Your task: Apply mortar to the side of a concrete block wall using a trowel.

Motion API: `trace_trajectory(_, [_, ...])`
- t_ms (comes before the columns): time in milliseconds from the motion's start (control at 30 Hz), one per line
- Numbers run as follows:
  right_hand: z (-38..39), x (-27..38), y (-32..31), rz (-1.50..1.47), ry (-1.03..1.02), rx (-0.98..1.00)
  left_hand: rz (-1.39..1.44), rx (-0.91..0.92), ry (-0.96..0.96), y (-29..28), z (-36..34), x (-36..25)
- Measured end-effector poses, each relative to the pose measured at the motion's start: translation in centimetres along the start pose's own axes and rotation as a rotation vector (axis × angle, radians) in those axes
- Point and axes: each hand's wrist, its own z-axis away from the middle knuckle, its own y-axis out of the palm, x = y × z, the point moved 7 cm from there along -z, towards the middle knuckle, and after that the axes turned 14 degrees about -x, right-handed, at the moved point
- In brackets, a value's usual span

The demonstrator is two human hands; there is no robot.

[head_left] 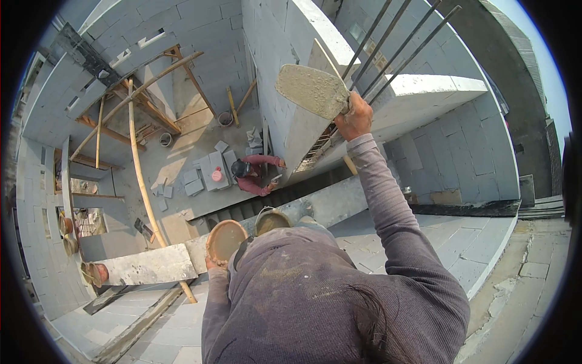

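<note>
My right hand (354,116) is closed on the handle of a wide, mortar-coated trowel (309,88), raised in front of a block wall's narrow white edge (327,33), beside several upright steel bars (412,45). My left hand (216,261), low and left of my body, grips the rim of a round reddish basin (225,241) with wet grey mortar in it; most of its fingers are hidden. A bucket (273,224) stands right of the basin, partly hidden by my clothing.
A narrow plank walkway (143,272) runs below me over a stairwell drop (233,213). A co-worker (254,176) crouches on the lower floor near stacked blocks (212,161). Bamboo poles (140,176) stand at left, with containers (96,273) on the plank; block walls surround the space.
</note>
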Motion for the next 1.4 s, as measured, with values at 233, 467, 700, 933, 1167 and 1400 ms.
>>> trace_trajectory(233, [0.0, -0.1, 0.1, -0.002, 0.016, 0.023, 0.014, -0.037, 0.033, 0.0, 0.7, 0.2])
trace_trajectory(467, [0.0, 0.4, -0.1, -0.005, -0.015, -0.023, -0.003, 0.03, 0.028, 0.4, 0.1, 0.1])
trace_trajectory(700, [0.1, 0.4, -0.2, 0.002, -0.015, -0.017, -0.029, 0.002, 0.026, 0.3, -1.5, 0.0])
trace_trajectory(933, [0.3, 0.3, -0.2, 0.024, -0.006, -0.01, -0.047, 0.036, 0.021, 0.5, -1.5, 0.2])
trace_trajectory(1167, [0.3, 0.2, -0.2, 0.051, -0.003, 0.01, -0.089, -0.01, 0.032, 0.6, -2.4, 0.0])
trace_trajectory(1400, [0.1, 0.7, -0.8, 0.048, -0.025, 0.002, -0.194, -0.007, 0.318, 0.2, -2.0, -1.0])
